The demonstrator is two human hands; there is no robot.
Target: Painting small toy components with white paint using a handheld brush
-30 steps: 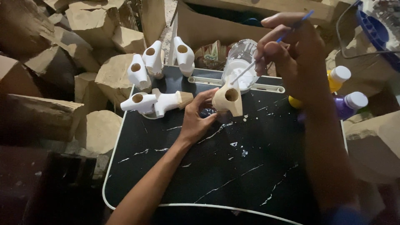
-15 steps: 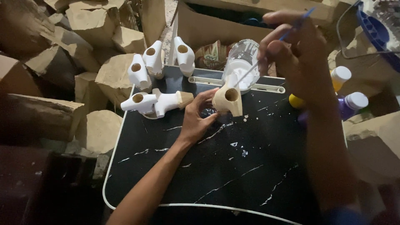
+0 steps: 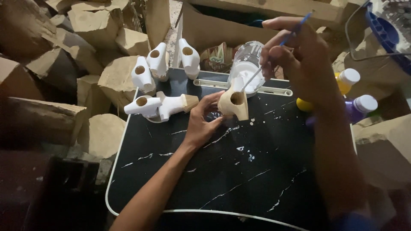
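Wooden piece stays pinched in our left hand; our right hand, fingers closed on the brush, has lowered its tip from the paint jar onto it.

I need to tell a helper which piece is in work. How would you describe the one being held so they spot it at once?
Find the black tray table; near its far edge the left hand steadies a wooden piece with a round hole. Unlike the white-coated pieces beside it, it is bare tan.
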